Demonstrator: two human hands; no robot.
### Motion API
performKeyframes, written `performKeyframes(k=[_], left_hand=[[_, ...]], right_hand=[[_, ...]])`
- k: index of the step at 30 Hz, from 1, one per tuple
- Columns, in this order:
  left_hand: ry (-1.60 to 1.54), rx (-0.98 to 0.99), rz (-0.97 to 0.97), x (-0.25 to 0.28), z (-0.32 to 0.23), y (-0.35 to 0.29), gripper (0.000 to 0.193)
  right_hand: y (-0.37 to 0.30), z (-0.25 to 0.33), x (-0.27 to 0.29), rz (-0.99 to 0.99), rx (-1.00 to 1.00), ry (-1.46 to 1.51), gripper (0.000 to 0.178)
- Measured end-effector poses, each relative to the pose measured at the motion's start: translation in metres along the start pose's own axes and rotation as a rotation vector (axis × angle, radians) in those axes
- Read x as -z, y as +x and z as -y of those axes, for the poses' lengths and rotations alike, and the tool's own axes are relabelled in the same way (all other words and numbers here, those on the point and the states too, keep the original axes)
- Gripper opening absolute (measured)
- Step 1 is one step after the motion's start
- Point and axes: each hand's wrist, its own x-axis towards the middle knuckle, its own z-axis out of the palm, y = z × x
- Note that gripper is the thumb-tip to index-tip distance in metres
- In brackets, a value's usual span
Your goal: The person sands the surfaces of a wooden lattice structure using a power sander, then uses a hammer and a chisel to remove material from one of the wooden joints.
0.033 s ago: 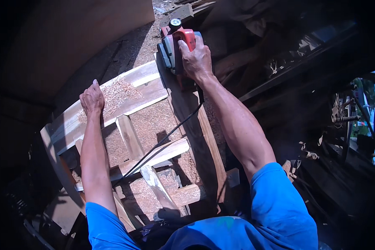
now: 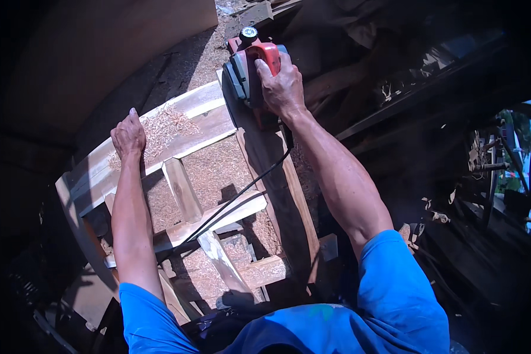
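Observation:
My right hand (image 2: 283, 85) is wrapped around the red handle of an electric hand planer (image 2: 239, 75), which has a grey body and a round black knob at its far end. The planer is at the far right corner of a wooden frame (image 2: 227, 213) made of pale boards. My left hand (image 2: 128, 137) is closed at the frame's far board (image 2: 203, 133), its thumb pointing away from me; its fingertips are hidden. Curled wood shavings (image 2: 170, 127) lie on that board beside the left hand.
A black power cord (image 2: 242, 192) runs from the planer across the frame toward my left forearm. Shavings cover the ground (image 2: 212, 165) between the boards. A large brown panel (image 2: 130, 41) stands at the far left. Dark timber and scraps (image 2: 436, 215) are piled on the right.
My right hand and the planer have shifted very slightly right and nearer. The cord has swung a little to the right. My left hand stays at the board, with a slight shift in view.

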Motion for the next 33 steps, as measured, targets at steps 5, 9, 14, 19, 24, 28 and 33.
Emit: performKeyframes(k=[5,9,14,19,24,28,33], left_hand=[[-0.013,0.001,-0.010,-0.001,-0.006,0.000,0.058],[0.024,-0.094,-0.001,-0.005,0.014,0.003,0.050],[-0.091,-0.464,-0.021,0.011,0.066,-0.071,0.054],[-0.157,-0.479,-0.003,0.071,0.112,-0.247,0.046],[-0.583,-0.194,0.192,0.077,0.073,-0.408,0.028],[-0.693,0.060,0.325,0.054,0.020,-0.447,0.026],[-0.651,0.036,0.468,0.051,-0.002,-0.448,0.048]], right_hand=[[-0.101,-0.028,0.061,0.042,0.022,0.000,0.050],[-0.196,-0.030,0.106,0.132,-0.081,0.119,0.054],[-0.292,-0.064,0.168,0.345,-0.191,0.207,0.061],[-0.332,-0.072,0.194,0.416,-0.231,0.131,0.064],[-0.365,-0.074,0.194,0.434,-0.022,0.168,0.065],[-0.372,-0.072,0.198,0.440,-0.088,0.056,0.064],[-0.340,-0.050,0.172,0.454,-0.159,0.109,0.061]])
